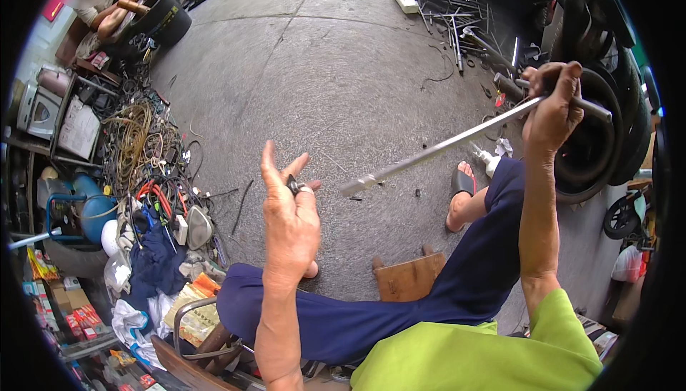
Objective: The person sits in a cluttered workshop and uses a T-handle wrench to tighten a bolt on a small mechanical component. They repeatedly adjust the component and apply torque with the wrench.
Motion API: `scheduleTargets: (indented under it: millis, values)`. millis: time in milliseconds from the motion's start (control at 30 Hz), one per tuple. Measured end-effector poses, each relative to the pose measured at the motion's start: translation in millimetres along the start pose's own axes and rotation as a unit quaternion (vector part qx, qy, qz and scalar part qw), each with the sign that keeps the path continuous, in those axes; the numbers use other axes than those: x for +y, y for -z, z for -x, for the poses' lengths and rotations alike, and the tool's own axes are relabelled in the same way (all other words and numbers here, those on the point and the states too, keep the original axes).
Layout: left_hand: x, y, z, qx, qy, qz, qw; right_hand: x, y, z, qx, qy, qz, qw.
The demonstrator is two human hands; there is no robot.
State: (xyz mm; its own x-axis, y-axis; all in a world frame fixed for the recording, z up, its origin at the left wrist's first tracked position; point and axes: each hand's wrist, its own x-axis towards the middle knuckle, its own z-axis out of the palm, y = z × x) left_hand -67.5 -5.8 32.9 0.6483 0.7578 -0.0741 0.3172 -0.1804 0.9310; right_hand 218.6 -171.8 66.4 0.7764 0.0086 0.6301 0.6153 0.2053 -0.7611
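Observation:
My right hand (554, 109), raised at the right, is closed round the grey crosspiece end of a T-handled metal bar (443, 148). The bar's long silver shaft slopes down to the left, and its far end hangs in the air above the floor near my left hand. My left hand (289, 216) is held out in front of my left knee, with the index finger stretched and others partly bent. Between its thumb and fingers sits a small dark piece with a shiny edge (294, 184); its kind is too small to make out.
A wooden stool (409, 278) stands between my legs. Tangled cables (136, 137), rags and boxes crowd the left side. Metal rods (457, 27) lie at the far right, near stacked tyres (593, 134). Another person (107, 16) sits far left by a black tub (168, 18).

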Motion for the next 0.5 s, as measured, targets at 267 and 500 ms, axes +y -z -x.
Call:
scheduleTargets:
  millis: [267,500]
  values:
    - [25,-9,-2,-0.078,-0.058,0.169,0.981,-5,-21,53,-0.321,-0.01,0.048,0.946]
    - [33,-20,-12,-0.193,-0.091,0.278,0.937,-36,-49,100,-0.556,-0.093,-0.093,0.821]
